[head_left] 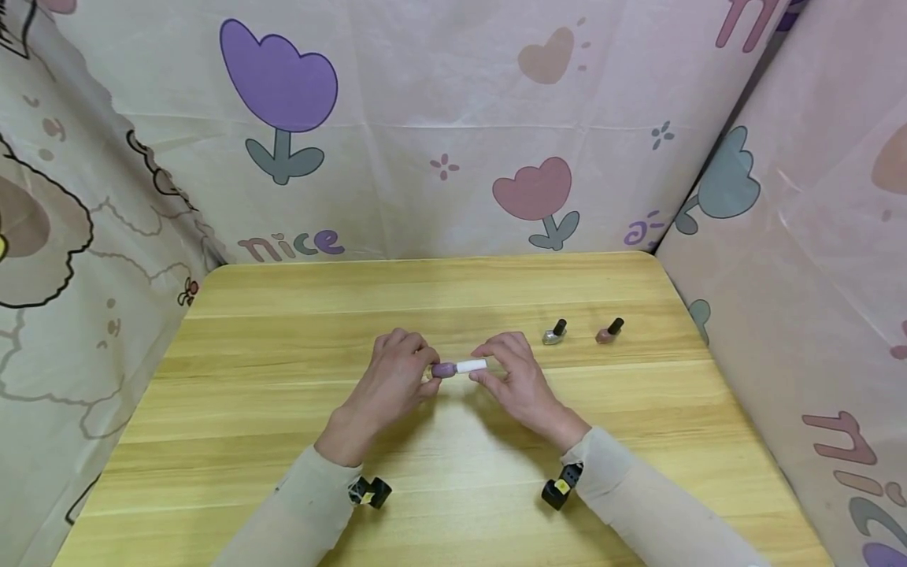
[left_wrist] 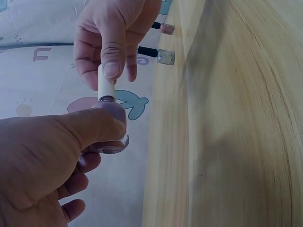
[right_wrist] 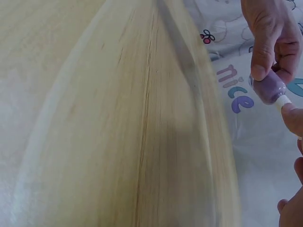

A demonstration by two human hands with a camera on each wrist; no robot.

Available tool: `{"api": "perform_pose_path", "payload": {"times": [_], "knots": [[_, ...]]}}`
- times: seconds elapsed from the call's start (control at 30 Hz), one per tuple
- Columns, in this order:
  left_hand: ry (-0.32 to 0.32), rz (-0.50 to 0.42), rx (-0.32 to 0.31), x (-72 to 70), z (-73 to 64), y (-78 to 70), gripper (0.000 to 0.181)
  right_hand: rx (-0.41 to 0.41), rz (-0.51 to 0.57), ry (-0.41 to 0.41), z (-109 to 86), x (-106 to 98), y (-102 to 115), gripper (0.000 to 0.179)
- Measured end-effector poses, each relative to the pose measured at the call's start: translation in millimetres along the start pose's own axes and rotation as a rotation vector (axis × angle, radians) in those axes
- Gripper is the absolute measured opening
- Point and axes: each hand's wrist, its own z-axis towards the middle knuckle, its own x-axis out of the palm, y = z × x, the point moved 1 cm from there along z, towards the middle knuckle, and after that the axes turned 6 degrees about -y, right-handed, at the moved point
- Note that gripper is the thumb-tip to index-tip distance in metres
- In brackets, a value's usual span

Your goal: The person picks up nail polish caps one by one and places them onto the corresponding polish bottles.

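A nail polish bottle (head_left: 444, 369) with purple polish and a long white cap (head_left: 471, 365) is held sideways above the table, in front of the person. My left hand (head_left: 393, 374) grips the glass body between thumb and fingers. From the other side, my right hand (head_left: 520, 386) pinches the white cap, its thumb (left_wrist: 111, 69) lying along the cap in the left wrist view. Cap and bottle (right_wrist: 269, 88) are joined. Part of the glass is hidden behind the left thumb (left_wrist: 102, 124).
Two more nail polish bottles with black caps stand on the wooden table (head_left: 283, 307) at the back right: one clear-silvery (head_left: 554, 336), one dusty pink (head_left: 607, 335). Patterned cloth (head_left: 397, 94) hangs behind the table and at both sides.
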Motion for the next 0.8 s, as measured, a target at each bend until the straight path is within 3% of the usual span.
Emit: {"api": "perform_pose_path", "payload": {"times": [0.4,0.8], "knots": [[-0.004,-0.001,-0.004,-0.8,-1.0,-0.3,0.018,-0.049,0.013,-0.06,-0.6,0.9,-1.2,0.024],[-0.008,0.005,-0.004,-3.4,-0.9,-1.5,0.018,-0.048,-0.001,-0.043,-0.7,-0.5,-2.5,0.02]]}}
